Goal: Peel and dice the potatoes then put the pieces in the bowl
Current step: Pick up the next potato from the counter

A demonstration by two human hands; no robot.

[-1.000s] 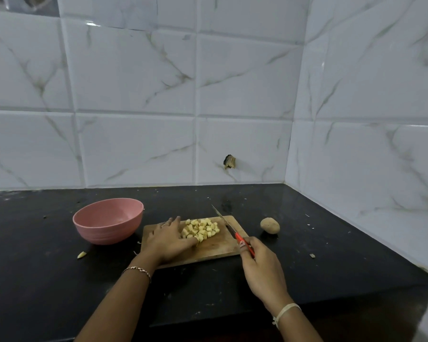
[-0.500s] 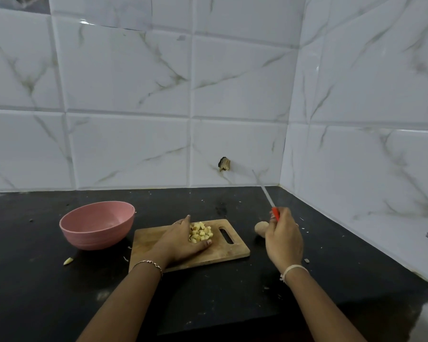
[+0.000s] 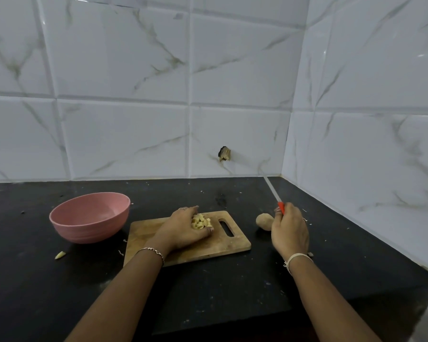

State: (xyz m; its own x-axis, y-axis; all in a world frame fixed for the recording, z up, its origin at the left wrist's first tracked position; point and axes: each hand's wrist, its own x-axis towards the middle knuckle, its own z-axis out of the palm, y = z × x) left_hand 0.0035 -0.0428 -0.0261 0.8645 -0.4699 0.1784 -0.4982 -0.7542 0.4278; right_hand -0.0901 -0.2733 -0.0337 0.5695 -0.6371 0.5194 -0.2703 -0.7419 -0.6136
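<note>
A wooden cutting board (image 3: 223,243) lies on the black counter. My left hand (image 3: 183,230) is cupped around a small heap of diced potato (image 3: 201,222) on the board, fingers closed on it. My right hand (image 3: 290,230) is off the board to the right and grips a knife (image 3: 273,191) with a red handle, blade pointing up and away. An unpeeled potato (image 3: 263,220) lies just left of that hand, partly hidden by it. The pink bowl (image 3: 89,217) stands left of the board and looks empty.
A potato scrap (image 3: 59,254) lies on the counter (image 3: 232,292) in front of the bowl, with small crumbs scattered around. Tiled walls close the back and right sides, meeting in a corner behind the knife. A chipped hole (image 3: 224,153) marks the back wall.
My right hand lifted the knife off the board and moved right, beside the whole potato. My left hand has gathered the spread dice into a tighter heap under its fingers.
</note>
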